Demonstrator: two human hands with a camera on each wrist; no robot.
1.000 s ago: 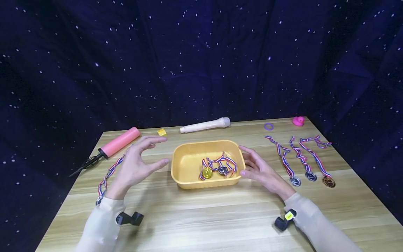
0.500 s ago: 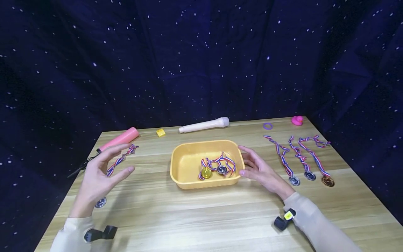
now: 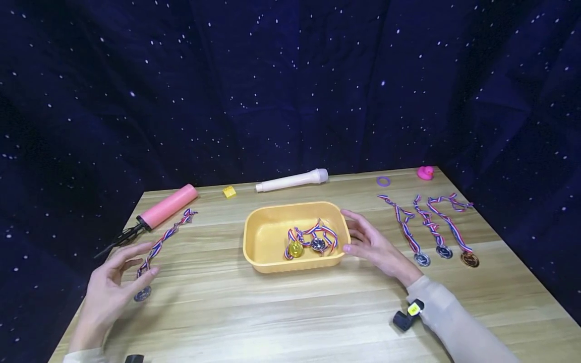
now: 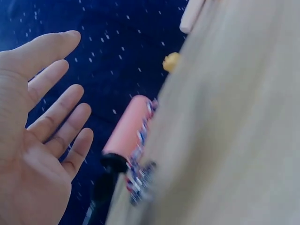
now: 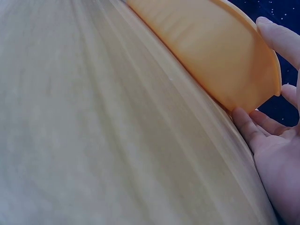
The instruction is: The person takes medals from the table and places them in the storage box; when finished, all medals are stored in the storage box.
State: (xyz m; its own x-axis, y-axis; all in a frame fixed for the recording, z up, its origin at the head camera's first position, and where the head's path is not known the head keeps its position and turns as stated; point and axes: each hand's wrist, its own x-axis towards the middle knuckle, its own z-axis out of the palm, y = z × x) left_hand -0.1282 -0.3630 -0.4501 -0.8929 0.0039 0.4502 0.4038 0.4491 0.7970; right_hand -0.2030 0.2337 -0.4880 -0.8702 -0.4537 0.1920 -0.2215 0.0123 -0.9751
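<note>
A wooden counter (image 3: 290, 312) is set before a dark, star-speckled curtain (image 3: 290, 85).

The left hand (image 3: 109, 295), its grip open and empty, is held just beside the medal (image 3: 142, 293) at the near end of a striped ribbon (image 3: 168, 234). The medal is best pinched at the disc and lifted cleanly, judging by the loose ribbon. The tub (image 3: 268, 237) is steadied by the right hand (image 3: 374, 247), straight fingers touching its side. No writing can be read.

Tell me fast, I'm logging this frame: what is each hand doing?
Left hand: open, holding nothing, beside the medal on the table.
Right hand: open, fingers against the yellow tray.
</note>
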